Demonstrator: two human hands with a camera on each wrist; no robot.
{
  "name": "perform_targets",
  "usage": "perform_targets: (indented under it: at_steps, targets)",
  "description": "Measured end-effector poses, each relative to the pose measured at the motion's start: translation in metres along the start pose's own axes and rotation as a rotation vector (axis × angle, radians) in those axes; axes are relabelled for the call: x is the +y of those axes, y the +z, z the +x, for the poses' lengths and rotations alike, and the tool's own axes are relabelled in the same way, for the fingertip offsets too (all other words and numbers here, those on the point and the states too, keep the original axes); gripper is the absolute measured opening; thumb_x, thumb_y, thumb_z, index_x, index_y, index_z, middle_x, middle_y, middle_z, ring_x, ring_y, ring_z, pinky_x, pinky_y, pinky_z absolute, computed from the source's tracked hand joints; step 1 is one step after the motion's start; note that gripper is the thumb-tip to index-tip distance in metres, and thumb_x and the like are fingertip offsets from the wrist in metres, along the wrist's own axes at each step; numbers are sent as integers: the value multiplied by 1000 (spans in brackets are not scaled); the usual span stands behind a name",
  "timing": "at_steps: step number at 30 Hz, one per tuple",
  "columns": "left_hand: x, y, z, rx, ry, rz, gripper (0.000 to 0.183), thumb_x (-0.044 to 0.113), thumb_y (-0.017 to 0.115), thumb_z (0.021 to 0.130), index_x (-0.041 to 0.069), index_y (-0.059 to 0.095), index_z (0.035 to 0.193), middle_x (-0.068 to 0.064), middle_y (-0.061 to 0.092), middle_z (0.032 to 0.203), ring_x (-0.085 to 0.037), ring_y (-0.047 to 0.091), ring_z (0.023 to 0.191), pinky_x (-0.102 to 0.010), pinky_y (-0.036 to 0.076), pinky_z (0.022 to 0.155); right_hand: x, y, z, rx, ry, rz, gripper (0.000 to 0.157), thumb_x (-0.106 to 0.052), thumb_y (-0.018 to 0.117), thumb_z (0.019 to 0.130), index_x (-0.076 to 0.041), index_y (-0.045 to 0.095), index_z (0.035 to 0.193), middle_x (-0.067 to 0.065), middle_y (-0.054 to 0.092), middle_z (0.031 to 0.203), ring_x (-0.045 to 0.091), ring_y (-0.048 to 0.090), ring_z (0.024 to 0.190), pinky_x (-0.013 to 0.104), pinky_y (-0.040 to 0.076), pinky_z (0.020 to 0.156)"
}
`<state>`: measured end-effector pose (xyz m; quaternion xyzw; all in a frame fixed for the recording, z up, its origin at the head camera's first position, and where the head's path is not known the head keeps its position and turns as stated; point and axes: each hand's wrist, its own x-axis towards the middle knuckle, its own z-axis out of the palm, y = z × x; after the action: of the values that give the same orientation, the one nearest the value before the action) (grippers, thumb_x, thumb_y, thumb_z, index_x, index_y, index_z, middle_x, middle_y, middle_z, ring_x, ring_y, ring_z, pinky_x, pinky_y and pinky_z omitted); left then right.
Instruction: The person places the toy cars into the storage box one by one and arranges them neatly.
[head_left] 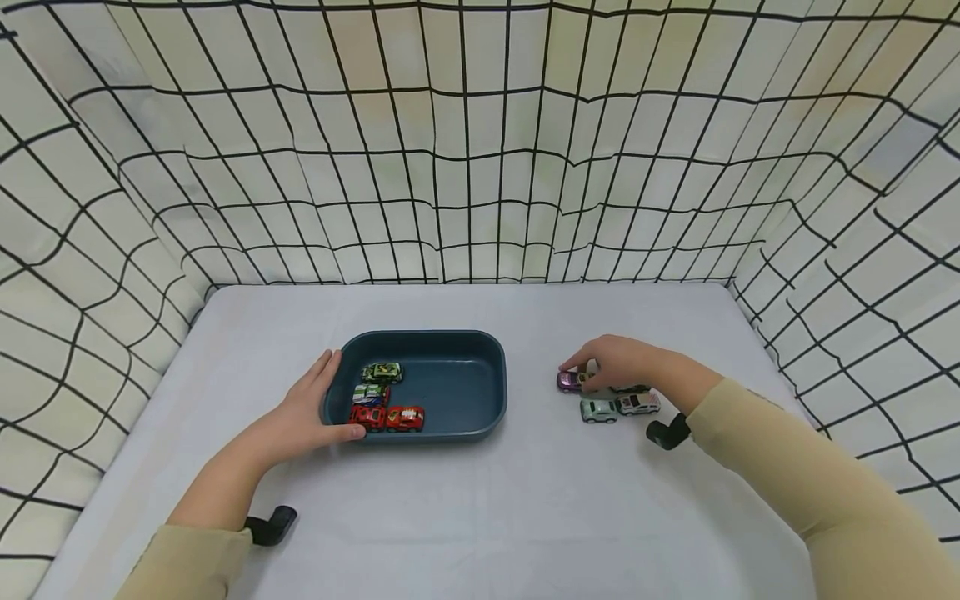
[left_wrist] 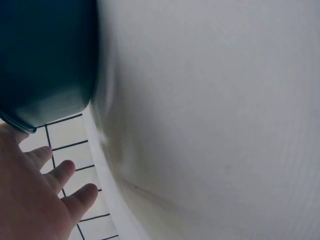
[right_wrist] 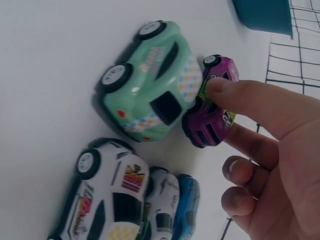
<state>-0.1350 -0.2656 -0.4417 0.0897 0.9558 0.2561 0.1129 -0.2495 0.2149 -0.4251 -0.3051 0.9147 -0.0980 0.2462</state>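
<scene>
A dark teal tray [head_left: 465, 400] holds several toy cars at its left end, among them a green-and-black car [head_left: 382, 372] and a red car [head_left: 406, 418]. My left hand [head_left: 303, 412] rests against the tray's left end, fingers spread and fairly straight, thumb over the near rim. To the right of the tray, my right hand [head_left: 618, 362] pinches a purple toy car [right_wrist: 212, 120] between thumb and index finger. In the right wrist view that car sits right beside a mint-green toy car [right_wrist: 150, 85], and the other fingers are curled.
Nearer the right hand stand a white toy car with lettering [right_wrist: 112, 190], a narrower white car [right_wrist: 162, 205] and a blue car [right_wrist: 186, 207]. A white cloth [head_left: 480, 517] covers the table. Black netting [head_left: 465, 154] over white walls encloses the back and sides.
</scene>
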Motion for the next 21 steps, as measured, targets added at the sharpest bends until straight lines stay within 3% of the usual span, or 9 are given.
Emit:
perform_targets:
  at_steps: [5, 12, 21]
  targets:
    - [0, 0, 0, -3, -1, -3, 126, 57, 78, 78, 9, -5, 159, -26, -2, 163, -57, 8, 143, -76, 22, 104, -3, -9, -1, 31, -1, 33, 47, -27, 75, 90, -26, 64, 135, -6, 67, 114, 15, 56, 93, 33, 50, 80]
    - [1, 0, -1, -5, 4, -13, 125, 54, 78, 79, 8, -5, 159, -26, -2, 163, -58, 8, 143, -76, 22, 104, -13, -27, 0, 54, -47, 96, 46, -23, 76, 89, -24, 66, 134, -6, 67, 109, 16, 55, 82, 31, 48, 68]
    - [0, 1, 0, 1, 10, -9, 125, 55, 78, 79, 9, -6, 159, -26, -2, 163, -58, 9, 142, -77, 22, 103, -29, -46, 3, 66, -66, 178, 45, -23, 76, 89, -24, 66, 133, -4, 67, 109, 16, 57, 76, 31, 49, 66]
